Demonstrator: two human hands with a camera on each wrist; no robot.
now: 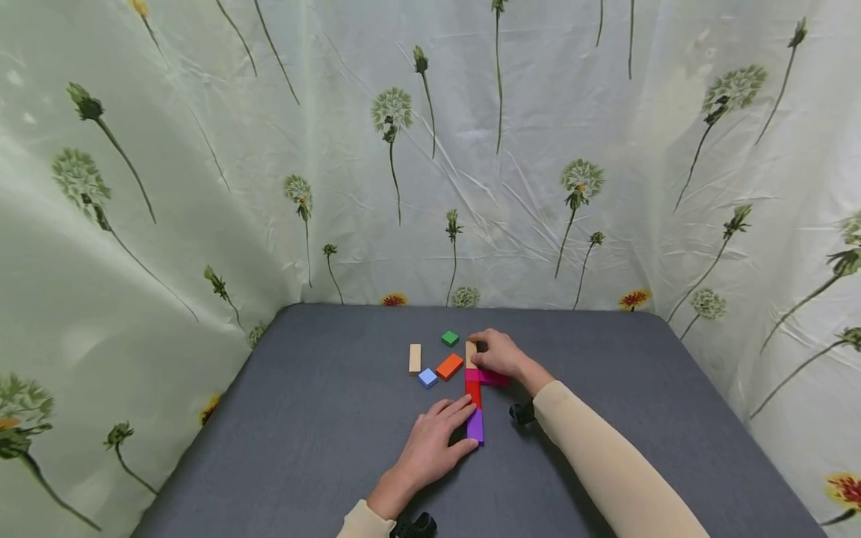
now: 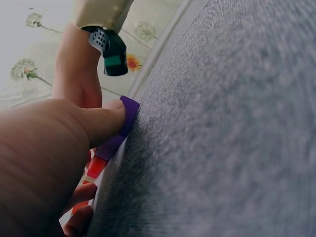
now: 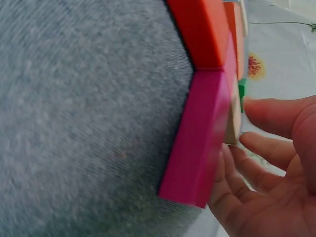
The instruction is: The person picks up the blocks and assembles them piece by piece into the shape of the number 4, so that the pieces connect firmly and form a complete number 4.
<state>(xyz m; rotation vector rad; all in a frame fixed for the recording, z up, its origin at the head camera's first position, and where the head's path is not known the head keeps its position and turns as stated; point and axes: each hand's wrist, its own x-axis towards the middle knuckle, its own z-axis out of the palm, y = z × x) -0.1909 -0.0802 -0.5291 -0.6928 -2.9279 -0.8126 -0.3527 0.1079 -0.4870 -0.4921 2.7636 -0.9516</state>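
Note:
A line of flat blocks lies on the table: a purple block (image 1: 474, 427) nearest, a red block (image 1: 473, 393) beyond it, then a magenta block (image 1: 494, 379) set crosswise and jutting right. At the far end is a beige block (image 1: 471, 354), which my right hand (image 1: 501, 354) pinches between thumb and fingers. My left hand (image 1: 433, 442) rests at the line's left side, fingers fairly straight. Its thumb (image 2: 106, 121) touches the near end of the purple block, and its fingertips lie by the red one.
Left of the line lie an orange block (image 1: 449, 367), a small blue block (image 1: 427, 378), a second beige block (image 1: 415, 359) and a small green block (image 1: 450, 338). Behind the grey table (image 1: 323, 448) hangs a dandelion-print curtain (image 1: 471, 187).

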